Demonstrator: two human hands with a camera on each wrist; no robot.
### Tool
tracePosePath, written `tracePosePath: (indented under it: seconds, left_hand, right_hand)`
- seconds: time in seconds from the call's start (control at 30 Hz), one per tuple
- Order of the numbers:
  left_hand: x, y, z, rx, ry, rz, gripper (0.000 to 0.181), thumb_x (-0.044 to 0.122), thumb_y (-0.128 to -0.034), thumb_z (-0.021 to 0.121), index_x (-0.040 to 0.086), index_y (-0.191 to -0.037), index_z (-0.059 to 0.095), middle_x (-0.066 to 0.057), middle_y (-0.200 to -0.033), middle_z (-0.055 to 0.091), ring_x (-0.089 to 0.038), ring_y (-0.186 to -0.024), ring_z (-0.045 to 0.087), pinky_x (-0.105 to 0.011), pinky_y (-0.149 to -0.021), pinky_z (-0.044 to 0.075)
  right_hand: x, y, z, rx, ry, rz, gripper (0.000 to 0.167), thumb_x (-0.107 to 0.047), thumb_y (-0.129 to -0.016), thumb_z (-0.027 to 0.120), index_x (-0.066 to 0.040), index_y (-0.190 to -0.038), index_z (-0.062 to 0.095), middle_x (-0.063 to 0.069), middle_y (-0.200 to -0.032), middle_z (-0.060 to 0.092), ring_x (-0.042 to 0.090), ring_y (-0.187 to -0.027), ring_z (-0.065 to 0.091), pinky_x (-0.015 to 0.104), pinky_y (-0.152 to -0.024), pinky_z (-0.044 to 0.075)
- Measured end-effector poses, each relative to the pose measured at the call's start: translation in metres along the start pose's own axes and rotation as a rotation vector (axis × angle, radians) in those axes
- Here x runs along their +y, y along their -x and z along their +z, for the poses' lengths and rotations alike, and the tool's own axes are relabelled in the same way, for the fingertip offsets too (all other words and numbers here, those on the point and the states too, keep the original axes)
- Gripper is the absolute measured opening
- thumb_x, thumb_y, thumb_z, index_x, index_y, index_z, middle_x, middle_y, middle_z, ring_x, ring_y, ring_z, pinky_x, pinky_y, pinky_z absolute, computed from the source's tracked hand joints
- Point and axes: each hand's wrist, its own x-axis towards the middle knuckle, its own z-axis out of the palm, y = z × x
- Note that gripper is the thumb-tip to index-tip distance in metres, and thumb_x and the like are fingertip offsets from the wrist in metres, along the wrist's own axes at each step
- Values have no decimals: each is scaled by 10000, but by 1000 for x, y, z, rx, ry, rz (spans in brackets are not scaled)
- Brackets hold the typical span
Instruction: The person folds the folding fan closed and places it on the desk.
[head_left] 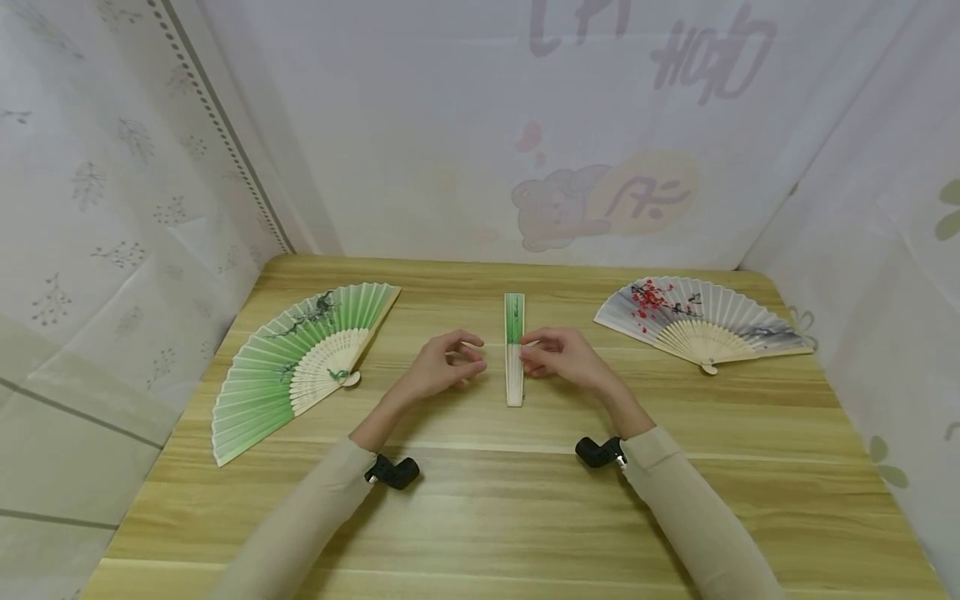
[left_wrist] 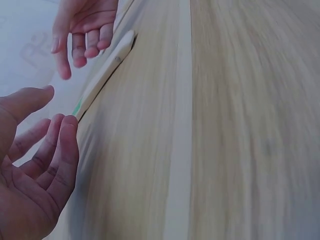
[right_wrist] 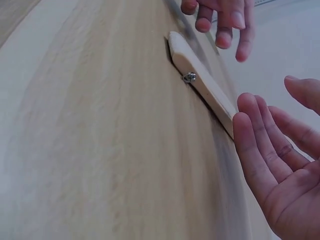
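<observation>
A folded hand fan (head_left: 514,375), green on its far half with pale wooden ribs on its near half, lies on the table between the two hands. My left hand (head_left: 442,363) hovers left of it, fingers loosely bent, apart from the fan. On the other side is my right hand (head_left: 561,358), its fingertips close by the fan's right edge; whether they touch cannot be told in the head view. Both wrist views show relaxed fingers holding nothing. In the right wrist view a small metal rivet (right_wrist: 189,77) shows at the fan's near end.
A spread green fan (head_left: 300,367) lies at the table's left. At the right lies a spread grey-white fan (head_left: 697,321) with red blossoms. The wooden table (head_left: 480,533) meets cloth curtains (head_left: 420,150) at the back and sides. Black wrist cameras (head_left: 397,472) sit on both sleeves.
</observation>
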Motion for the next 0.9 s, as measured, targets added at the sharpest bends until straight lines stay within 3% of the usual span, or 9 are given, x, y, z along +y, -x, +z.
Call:
tracePosePath:
  seconds: [0.3, 0.5, 0.73, 0.9]
  left_hand:
    - [0, 18, -30, 39, 8, 6, 418, 56, -961, 717, -63, -1331, 562, -192, -1080, 668, -385, -847, 698, -415, -656, 606]
    - [-2, 27, -44, 63, 14, 17, 423, 39, -960, 713, -83, -1330, 550, -239, -1090, 653, -448, -866, 684, -466, -677, 604]
    - [-3, 40, -57, 89, 4, -17, 434, 68, -968, 714, -62, -1348, 548, -216, -1104, 642, -431, -905, 677, -462, -703, 602]
    - [-3, 50, -70, 124, -8, 9, 447, 85, -970, 717, -65, -1355, 546, -233, -1102, 648, -456, -905, 676, -475, -695, 600]
  right_hand:
    - [-1, -11, 6, -69, -61, -6, 392, -80, -994, 681, 99, -1328, 582, 251, -1080, 696, 337, -947, 706, 447, -846, 577]
    - [-6, -18, 10, -89, -92, -13, 466, -74, -980, 698, 101, -1380, 538, 324, -1143, 653, 358, -966, 697, 437, -851, 577]
    - [-14, -29, 22, -106, -92, -12, 445, -56, -997, 666, 125, -1376, 520, 347, -1173, 637, 420, -999, 690, 463, -870, 566]
    - [-18, -37, 30, -119, -133, -20, 435, -33, -1004, 646, 143, -1375, 503, 362, -1166, 630, 442, -1002, 680, 502, -890, 550]
